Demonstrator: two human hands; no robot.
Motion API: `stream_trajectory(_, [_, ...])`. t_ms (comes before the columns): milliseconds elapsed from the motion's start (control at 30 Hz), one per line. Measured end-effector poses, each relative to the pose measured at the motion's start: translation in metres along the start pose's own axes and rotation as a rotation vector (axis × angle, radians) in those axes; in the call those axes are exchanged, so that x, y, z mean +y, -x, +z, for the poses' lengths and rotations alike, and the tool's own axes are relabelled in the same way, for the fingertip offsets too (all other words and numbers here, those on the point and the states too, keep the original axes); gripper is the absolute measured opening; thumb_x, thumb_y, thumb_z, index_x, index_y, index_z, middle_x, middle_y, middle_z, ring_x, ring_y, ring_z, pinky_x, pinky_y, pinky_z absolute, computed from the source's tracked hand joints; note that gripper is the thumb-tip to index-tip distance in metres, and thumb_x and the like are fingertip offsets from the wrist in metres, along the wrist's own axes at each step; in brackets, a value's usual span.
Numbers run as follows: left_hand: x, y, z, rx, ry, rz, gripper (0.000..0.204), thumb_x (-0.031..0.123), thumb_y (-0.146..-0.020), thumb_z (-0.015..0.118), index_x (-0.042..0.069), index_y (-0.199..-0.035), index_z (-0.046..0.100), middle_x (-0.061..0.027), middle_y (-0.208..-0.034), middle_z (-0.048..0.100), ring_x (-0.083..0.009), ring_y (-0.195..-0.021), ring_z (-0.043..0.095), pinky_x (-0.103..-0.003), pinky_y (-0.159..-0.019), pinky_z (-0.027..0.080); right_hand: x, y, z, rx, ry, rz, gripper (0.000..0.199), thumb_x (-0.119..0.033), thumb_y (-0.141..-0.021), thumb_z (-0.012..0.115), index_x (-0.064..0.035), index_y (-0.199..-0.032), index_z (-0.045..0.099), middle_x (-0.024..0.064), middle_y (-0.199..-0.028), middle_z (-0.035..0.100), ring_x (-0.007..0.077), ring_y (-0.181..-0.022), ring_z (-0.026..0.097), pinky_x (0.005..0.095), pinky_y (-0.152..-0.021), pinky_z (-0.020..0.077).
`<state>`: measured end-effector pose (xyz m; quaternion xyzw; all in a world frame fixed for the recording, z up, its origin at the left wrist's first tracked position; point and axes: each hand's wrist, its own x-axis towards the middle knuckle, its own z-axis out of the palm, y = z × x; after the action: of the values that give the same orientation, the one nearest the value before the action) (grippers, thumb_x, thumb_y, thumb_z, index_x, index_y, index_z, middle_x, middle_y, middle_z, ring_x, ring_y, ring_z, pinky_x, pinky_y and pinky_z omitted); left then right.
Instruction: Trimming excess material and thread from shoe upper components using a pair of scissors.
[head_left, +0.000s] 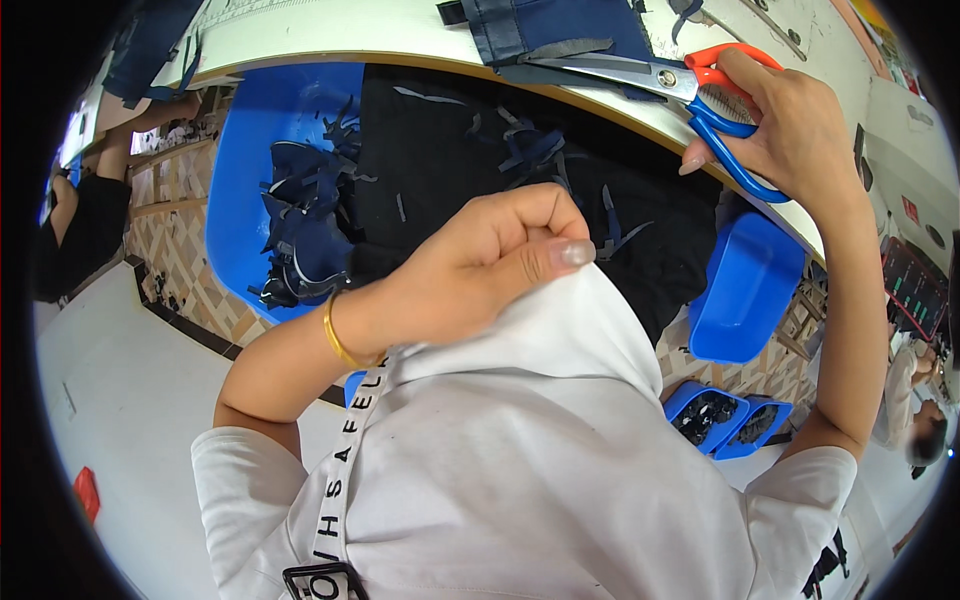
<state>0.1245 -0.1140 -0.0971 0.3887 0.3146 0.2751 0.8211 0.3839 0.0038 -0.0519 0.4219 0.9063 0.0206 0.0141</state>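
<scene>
Our right hand grips scissors, blades closed, flat at bench near edge over dark blue fabric. Our left hand fisted, pinching white shirt. Best: free left hand, steady fabric, cut slow along edge.

blue bins and fabric scraps below the white table.

Head camera, looking steeply down the person's own front.

A single wide fisheye view, very near the chest: the left hand fills the centre, the right hand sits up-right over the worktop, whose edge bends; the dark rim probably hides more beyond both hands.
</scene>
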Motion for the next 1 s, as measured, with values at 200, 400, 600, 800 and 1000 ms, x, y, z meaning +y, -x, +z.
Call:
stream_trajectory(200, [-0.047, 0.018, -0.047, 0.169, -1.122, 0.232, 0.014, 0.015, -0.087, 0.064, 0.003, -0.087, 0.059, -0.003, -0.082, 0.059, -0.0125, -0.071, 0.053, -0.024, -0.063, 0.042, -0.002, -0.002, 0.004, 0.053, -0.011, -0.026, 0.072, -0.065, -0.052, 0.078, -0.0068, -0.09, 0.058, 0.0134, -0.063, 0.057, 0.0326, -0.062, 0.06, 0.034, -0.059, 0.0464])
stream_trajectory(400, [-0.035, 0.048, -0.043, -0.077, -1.037, 0.181, 0.012, 0.019, -0.079, 0.069, 0.008, -0.079, 0.065, -0.0055, -0.076, 0.059, -0.0274, -0.076, 0.056, -0.039, -0.069, 0.047, -0.003, -0.001, 0.002, 0.103, -0.061, -0.074, 0.059, -0.056, -0.056, 0.079, -0.0093, -0.088, 0.062, 0.0097, -0.061, 0.061, 0.0323, -0.06, 0.061, 0.039, -0.056, 0.0473])
stream_trajectory(600, [0.076, -0.003, -0.032, 0.47, -1.482, 0.744, 0.016, 0.008, -0.074, 0.073, 0.002, -0.086, 0.063, -0.0093, -0.08, 0.059, -0.0257, -0.072, 0.059, -0.033, -0.063, 0.047, -0.009, -0.001, -0.006, 0.06, -0.046, -0.06, 0.055, -0.051, -0.055, 0.082, -0.0082, -0.081, 0.058, 0.0082, -0.062, 0.061, 0.0291, -0.058, 0.06, 0.0371, -0.055, 0.0464])
stream_trajectory(800, [0.098, -0.064, -0.057, 0.076, -1.443, 0.522, 0.022, 0.009, -0.073, 0.074, 0.0, -0.077, 0.054, -0.0095, -0.077, 0.053, -0.0244, -0.066, 0.054, -0.034, -0.059, 0.044, -0.004, -0.006, -0.012, 0.136, 0.0, -0.121, 0.056, -0.051, -0.054, 0.081, -0.0082, -0.082, 0.057, 0.0057, -0.063, 0.059, 0.0265, -0.06, 0.06, 0.0349, -0.059, 0.0454])
stream_trajectory(1000, [0.101, -0.078, -0.073, -0.077, -1.428, 0.546, 0.018, 0.011, -0.074, 0.071, 0.0, -0.07, 0.058, -0.0126, -0.068, 0.058, -0.0303, -0.071, 0.059, -0.039, -0.064, 0.045, -0.004, -0.007, -0.015, 0.083, 0.041, -0.108, 0.057, -0.049, -0.051, 0.082, -0.0083, -0.085, 0.058, 0.005, -0.067, 0.058, 0.0252, -0.062, 0.058, 0.0352, -0.061, 0.0442])
